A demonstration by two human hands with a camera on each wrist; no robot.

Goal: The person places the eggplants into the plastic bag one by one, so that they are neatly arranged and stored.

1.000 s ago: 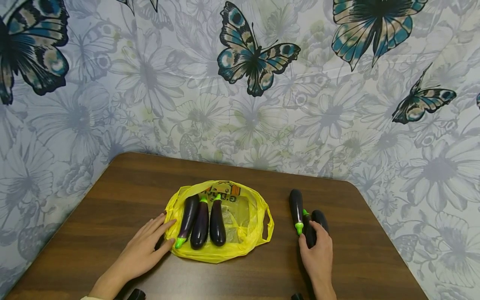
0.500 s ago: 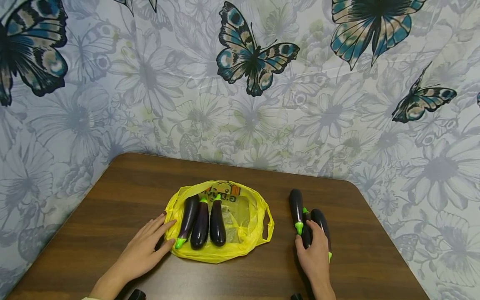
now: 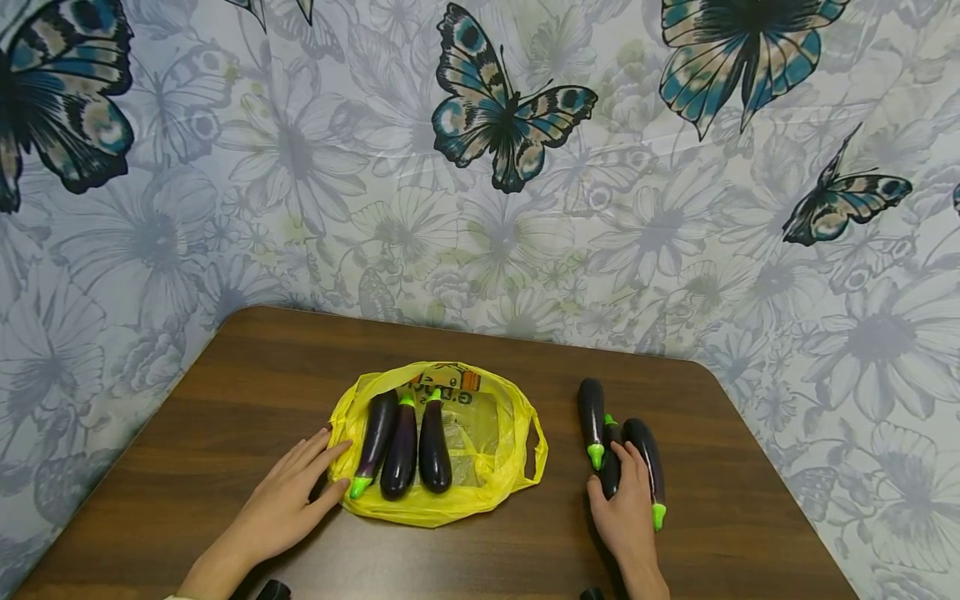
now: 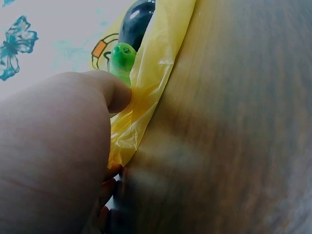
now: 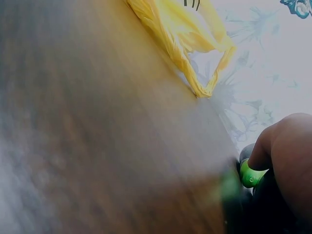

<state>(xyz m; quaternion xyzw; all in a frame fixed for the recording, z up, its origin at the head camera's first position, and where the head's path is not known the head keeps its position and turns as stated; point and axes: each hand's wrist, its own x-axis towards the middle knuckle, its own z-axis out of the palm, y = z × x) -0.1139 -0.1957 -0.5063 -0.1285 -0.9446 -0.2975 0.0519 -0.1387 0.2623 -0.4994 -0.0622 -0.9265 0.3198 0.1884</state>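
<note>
Nearest us, the right hand point(image 3: 626, 510) sits at four o'clock from the yellow bag point(image 3: 442, 510), thumb and fingers clamped on the middle eggplant point(image 3: 611, 473). We find the left hand point(image 3: 288, 493) at the bag's eight o'clock edge, touching it, thumb and forefinger apart. Three bagged eggplants point(image 3: 401, 450) lie inside. Beyond, at twelve o'clock, we see the butterfly-patterned wall point(image 3: 637, 283).

The head view looks forward and down from above and behind the left grip point(image 3: 281, 492) and right grip point(image 3: 626, 504), far enough back to take in the bench point(image 3: 187, 433) around them and the wall point(image 3: 420, 275) beyond. Each wrist view sits tilted, close behind its own grip, facing forward past it; all three share the yellow bag point(image 3: 450, 512) between the grips.
</note>
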